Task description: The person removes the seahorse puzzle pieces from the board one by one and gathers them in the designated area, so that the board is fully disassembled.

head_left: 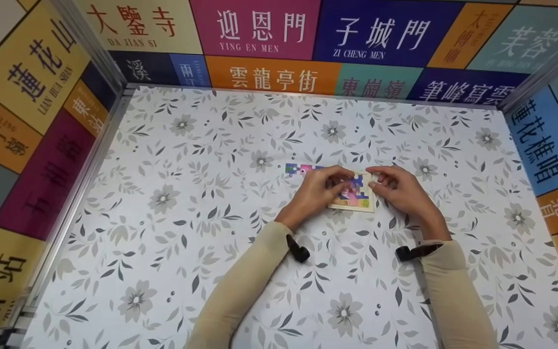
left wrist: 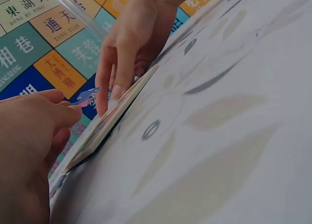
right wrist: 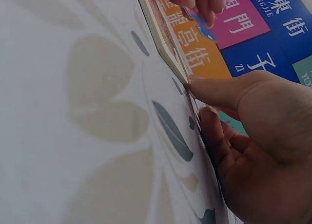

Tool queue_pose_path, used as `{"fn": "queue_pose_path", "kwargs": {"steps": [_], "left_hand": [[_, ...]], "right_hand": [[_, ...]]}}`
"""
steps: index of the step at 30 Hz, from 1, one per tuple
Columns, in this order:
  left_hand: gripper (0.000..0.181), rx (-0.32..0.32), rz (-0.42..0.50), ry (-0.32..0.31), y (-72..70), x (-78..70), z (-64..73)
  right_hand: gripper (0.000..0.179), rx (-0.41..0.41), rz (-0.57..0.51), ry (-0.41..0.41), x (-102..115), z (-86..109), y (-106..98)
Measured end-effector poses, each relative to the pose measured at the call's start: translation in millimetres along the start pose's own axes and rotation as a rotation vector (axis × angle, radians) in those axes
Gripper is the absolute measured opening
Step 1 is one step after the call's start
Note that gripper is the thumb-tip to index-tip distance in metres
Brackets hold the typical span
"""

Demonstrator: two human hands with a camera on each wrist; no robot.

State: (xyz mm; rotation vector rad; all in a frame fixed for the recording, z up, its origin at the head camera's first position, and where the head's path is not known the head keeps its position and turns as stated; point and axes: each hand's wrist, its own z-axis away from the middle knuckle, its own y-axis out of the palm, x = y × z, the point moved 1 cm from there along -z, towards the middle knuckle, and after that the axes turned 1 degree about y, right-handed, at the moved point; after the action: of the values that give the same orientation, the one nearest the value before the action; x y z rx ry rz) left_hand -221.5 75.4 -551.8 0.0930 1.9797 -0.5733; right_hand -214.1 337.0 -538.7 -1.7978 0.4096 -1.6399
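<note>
A small square jigsaw board [head_left: 351, 209] with a pale frame lies on the table, its picture partly filled with pink, blue and green pieces. My left hand [head_left: 315, 189] covers its left side. Between left thumb and fingertips I pinch a blue and pink jigsaw piece [left wrist: 88, 94], raised over the board in the left wrist view. At the right side, my right hand [head_left: 400, 186] holds the frame by its edge, the thumb [right wrist: 209, 90] right at a corner in the right wrist view. Loose jigsaw pieces [head_left: 303, 169] lie just beyond the left hand, partly hidden by it.
A white tabletop [head_left: 240, 145] with grey flowers and leaves spreads around the board. Colourful panels [head_left: 259, 29] printed with characters stand along the back and both sides. Dark straps [head_left: 299, 249] circle both wrists over beige sleeves.
</note>
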Motion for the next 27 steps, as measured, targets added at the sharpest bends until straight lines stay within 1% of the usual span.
{"fn": "queue_pose_path", "kwargs": {"steps": [3, 10, 14, 18, 21, 27], "left_hand": [[0.021, -0.019, -0.012, -0.011, -10.2, 2.0, 1.8], [0.018, -0.071, -0.046, 0.005, -37.1, 9.1, 12.2], [0.018, -0.093, -0.066, -0.007, -51.7, 13.5, 18.6], [0.018, -0.101, -0.081, -0.029, -62.2, 16.5, 25.4], [0.018, -0.084, -0.068, -0.046, -65.6, 18.6, 29.3], [0.016, 0.010, -0.058, -0.069, -65.5, 20.5, 32.9]], "right_hand": [[0.039, 0.001, -0.006, 0.009, 0.5, -0.2, 0.4], [0.041, 0.003, -0.010, 0.029, 1.0, -0.2, 1.6], [0.041, -0.003, -0.015, 0.037, -0.2, -0.2, 2.6], [0.041, -0.008, -0.021, 0.042, -1.9, -0.5, 3.8], [0.041, -0.010, -0.018, 0.047, -2.2, -0.5, 3.8], [0.041, -0.008, -0.020, 0.035, 0.4, 0.1, 2.1]]}}
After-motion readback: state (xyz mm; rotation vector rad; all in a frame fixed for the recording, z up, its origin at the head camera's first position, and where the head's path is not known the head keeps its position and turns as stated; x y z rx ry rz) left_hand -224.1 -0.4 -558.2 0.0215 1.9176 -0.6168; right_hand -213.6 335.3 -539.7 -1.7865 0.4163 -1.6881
